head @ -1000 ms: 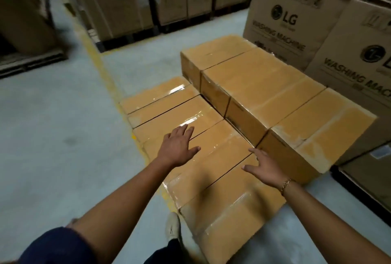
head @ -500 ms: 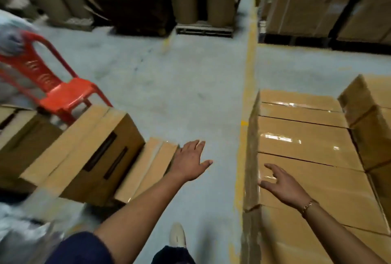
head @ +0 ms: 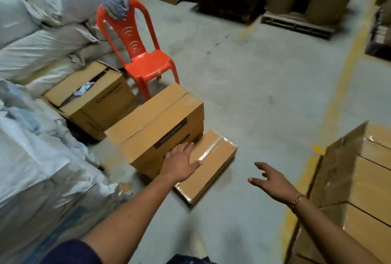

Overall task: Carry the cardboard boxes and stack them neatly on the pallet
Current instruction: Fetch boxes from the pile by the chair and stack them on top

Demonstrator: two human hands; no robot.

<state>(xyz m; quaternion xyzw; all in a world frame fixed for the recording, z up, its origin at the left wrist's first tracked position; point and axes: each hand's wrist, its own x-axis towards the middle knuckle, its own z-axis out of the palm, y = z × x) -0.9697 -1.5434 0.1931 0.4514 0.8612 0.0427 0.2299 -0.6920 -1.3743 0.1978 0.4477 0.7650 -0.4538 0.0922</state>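
Flat taped brown cardboard box (head: pixel 213 170) on grey floor (head: pixel 254 94), my left hand (head: pixel 179 164) spread flat over it (contact unclear) — right hand (head: pixel 273 181) open-fingered, empty, well apart.

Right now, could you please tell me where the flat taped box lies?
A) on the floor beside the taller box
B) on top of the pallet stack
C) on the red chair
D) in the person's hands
A: the flat box lies on the floor right beside the taller box, and neither hand holds it.
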